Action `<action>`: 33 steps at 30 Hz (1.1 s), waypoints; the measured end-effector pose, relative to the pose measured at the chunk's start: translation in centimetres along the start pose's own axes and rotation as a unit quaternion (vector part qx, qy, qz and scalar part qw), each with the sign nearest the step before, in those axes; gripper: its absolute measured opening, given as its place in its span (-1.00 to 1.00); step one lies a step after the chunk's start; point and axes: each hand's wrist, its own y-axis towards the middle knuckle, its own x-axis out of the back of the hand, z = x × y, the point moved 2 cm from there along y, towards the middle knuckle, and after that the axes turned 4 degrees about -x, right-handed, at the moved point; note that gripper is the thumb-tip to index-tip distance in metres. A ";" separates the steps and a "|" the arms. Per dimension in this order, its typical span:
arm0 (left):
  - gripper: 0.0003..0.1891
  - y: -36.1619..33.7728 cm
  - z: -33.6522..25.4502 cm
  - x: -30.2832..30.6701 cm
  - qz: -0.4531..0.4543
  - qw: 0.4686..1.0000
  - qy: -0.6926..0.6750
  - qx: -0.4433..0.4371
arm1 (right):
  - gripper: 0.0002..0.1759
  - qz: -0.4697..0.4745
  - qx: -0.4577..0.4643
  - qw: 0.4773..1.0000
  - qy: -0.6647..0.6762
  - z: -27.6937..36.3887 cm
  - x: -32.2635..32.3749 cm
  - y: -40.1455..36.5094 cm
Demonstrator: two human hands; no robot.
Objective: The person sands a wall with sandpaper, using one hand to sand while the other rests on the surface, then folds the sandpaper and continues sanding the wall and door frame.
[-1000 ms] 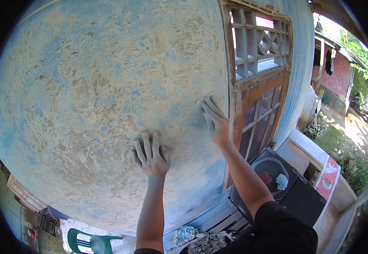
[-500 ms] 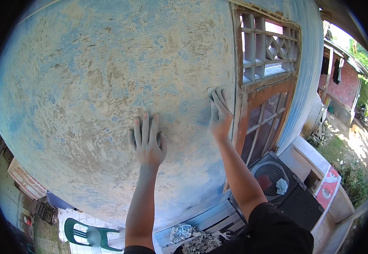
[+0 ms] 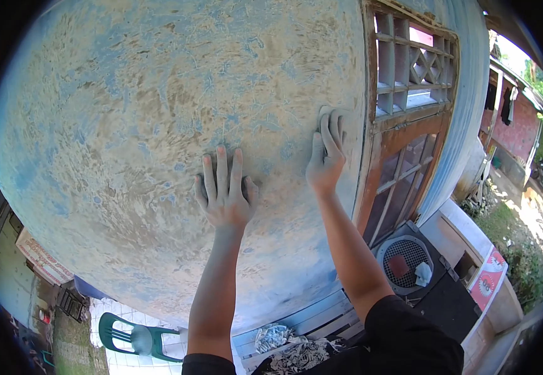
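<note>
In front of me stands a wall (image 3: 140, 125) with worn, patchy blue and beige paint. My left hand (image 3: 226, 192) lies on it with the fingers spread, holding nothing. To the right, near the window frame, my right hand (image 3: 327, 150) presses a dusty, pale piece of sandpaper (image 3: 325, 110) against the wall. The fingers cover most of that piece, and only its upper edge shows. Grey dust coats both hands and part of the forearms.
A wooden window (image 3: 402, 162) with a lattice top borders the wall on the right. Below are a slatted bench (image 3: 321, 319), a black surface with a round mesh piece (image 3: 402, 259) and a cloth (image 3: 422, 273), and a green plastic chair (image 3: 118, 334) on white tiles.
My right hand has moved up the wall with the sandpaper. My left hand has shifted up and slightly right, still flat. The view has turned slightly.
</note>
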 end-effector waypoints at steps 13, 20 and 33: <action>-0.55 -6.6 -4.4 4.2 0.031 0.884 -0.450 0.122 | -0.63 0.107 -0.477 0.792 0.365 6.4 6.9 -7.5; -0.67 -10.3 -7.9 3.8 0.153 0.476 -0.776 0.383 | -0.66 0.232 -0.493 0.833 0.095 7.6 11.5 -10.8; -0.77 -12.1 -10.8 3.1 0.223 0.334 -0.841 0.362 | -0.61 0.230 -0.400 0.887 -0.027 8.2 16.8 -14.2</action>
